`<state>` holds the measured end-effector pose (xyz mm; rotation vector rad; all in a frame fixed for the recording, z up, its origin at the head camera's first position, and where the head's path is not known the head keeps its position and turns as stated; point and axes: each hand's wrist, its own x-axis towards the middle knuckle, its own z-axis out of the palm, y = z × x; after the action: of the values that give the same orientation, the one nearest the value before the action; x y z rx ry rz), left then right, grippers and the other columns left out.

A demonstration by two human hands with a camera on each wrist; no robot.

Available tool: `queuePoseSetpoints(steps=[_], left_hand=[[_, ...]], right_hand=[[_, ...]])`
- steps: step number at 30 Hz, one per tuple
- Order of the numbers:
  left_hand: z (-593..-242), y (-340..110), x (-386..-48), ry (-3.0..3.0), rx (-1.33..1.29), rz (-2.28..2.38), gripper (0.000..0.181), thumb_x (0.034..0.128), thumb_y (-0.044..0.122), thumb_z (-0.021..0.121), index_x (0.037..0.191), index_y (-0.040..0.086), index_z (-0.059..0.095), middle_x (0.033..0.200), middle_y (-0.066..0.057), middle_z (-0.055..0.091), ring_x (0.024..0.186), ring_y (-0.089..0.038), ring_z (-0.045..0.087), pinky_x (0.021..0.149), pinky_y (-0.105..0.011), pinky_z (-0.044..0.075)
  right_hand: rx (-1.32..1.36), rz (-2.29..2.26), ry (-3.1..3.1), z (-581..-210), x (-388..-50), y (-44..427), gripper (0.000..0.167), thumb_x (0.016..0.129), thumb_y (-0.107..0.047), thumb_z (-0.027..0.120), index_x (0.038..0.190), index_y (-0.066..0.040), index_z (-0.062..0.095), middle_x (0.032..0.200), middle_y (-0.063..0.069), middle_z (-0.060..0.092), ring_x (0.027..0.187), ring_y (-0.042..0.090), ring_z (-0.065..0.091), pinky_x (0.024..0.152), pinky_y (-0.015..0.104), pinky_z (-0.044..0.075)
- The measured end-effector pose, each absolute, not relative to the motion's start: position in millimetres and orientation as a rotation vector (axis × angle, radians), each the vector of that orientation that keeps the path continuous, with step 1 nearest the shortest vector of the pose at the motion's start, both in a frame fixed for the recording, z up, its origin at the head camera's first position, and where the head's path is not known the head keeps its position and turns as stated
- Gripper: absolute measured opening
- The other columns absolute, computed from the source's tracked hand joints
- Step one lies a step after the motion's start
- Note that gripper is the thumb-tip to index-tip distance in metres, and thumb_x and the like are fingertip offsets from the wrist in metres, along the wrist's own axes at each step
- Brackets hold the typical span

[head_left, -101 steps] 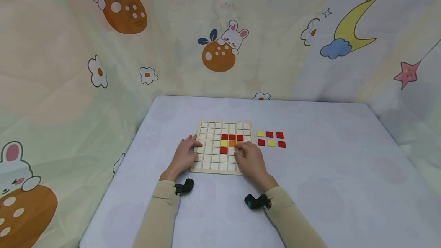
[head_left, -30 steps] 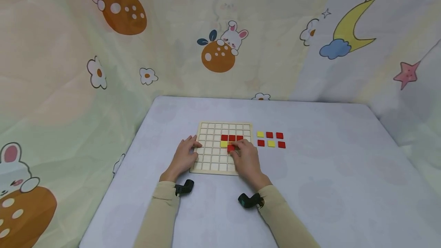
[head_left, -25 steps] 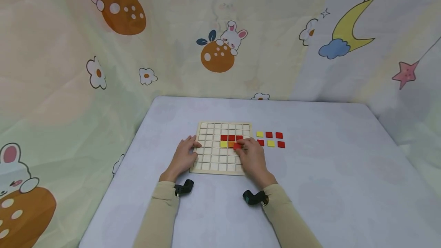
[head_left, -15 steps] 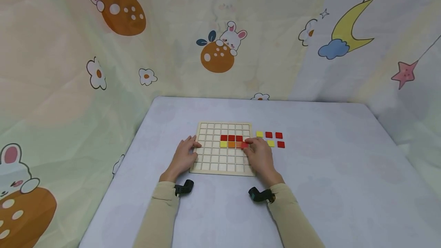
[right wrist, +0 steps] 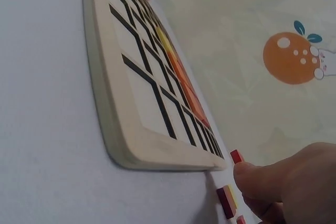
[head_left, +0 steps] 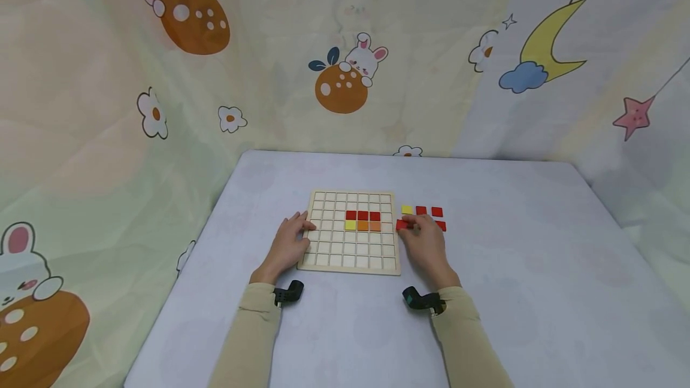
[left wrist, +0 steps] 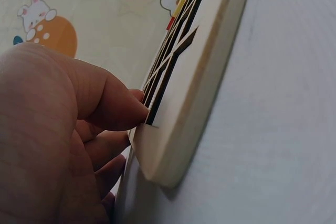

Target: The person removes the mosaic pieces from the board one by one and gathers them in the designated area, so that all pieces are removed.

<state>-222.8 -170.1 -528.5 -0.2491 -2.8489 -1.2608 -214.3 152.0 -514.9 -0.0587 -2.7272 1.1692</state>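
So the right hand point(head_left: 426, 250) is pinching a small flat red square tile point(head_left: 401, 224) between thumb and fingers, just off the right edge of a pale wooden grid board point(head_left: 350, 249) that's lying on a white cloth-covered counter point(head_left: 539, 292). The left hand point(head_left: 286, 244) isn't gripping anything; its fingers are looking pretty relaxed and just touching the board's left edge. On the board, three red square tiles point(head_left: 363, 216) are sitting side by side right of centre, and in the next row nearer, a yellow square tile point(head_left: 351, 226) and two orange square tiles point(head_left: 369, 226) are lining up left to right. Right of the board, a loose yellow tile point(head_left: 406, 209) and two loose red tiles point(head_left: 421, 211) are making a far row, while another red tile point(head_left: 442, 226) is peeking out from behind the right hand.
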Motion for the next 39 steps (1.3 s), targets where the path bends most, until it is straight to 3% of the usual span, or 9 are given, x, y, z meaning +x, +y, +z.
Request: queuePoseSetpoints(steps=[17,26,39], left_hand=[[-528.3,-170.9,-222.7,-2.838,-0.267,-1.262,0.033,0.0828,0.001,0.051,0.111,0.010,0.066,0.155,-0.010,0.037,0.147,-0.025,0.023,0.124,-0.038,0.004],[-526.7,-169.8,-222.1,-2.845,-0.252,-1.269,0.035,0.0824,0.001,0.049,0.112,0.010,0.066,0.155,-0.010,0.037,0.148,-0.025,0.022,0.124,-0.037,0.003],[-526.8,-169.9,-222.5,-2.848,-0.235,-1.280,0.035,0.0817,0.002,0.050,0.112,0.011,0.066,0.155,-0.008,0.036,0.148,-0.023,0.022,0.124,-0.036,0.002]], right_hand=[[-0.090,1.177,-2.808,-512.9,-209.4,171.3,0.036,0.091,-0.012,0.066,0.126,-0.004,0.064,0.129,0.016,0.059,0.124,0.033,0.050,0.105,0.050,0.045],[-0.120,1.136,-2.884,-513.6,-206.3,173.1,0.035,0.089,-0.012,0.068,0.123,-0.005,0.065,0.122,0.015,0.060,0.108,0.030,0.052,0.091,0.046,0.051],[-0.105,1.135,-2.923,-513.6,-206.8,176.4,0.035,0.089,-0.010,0.068,0.123,-0.004,0.065,0.119,0.014,0.061,0.111,0.031,0.054,0.096,0.048,0.051]])
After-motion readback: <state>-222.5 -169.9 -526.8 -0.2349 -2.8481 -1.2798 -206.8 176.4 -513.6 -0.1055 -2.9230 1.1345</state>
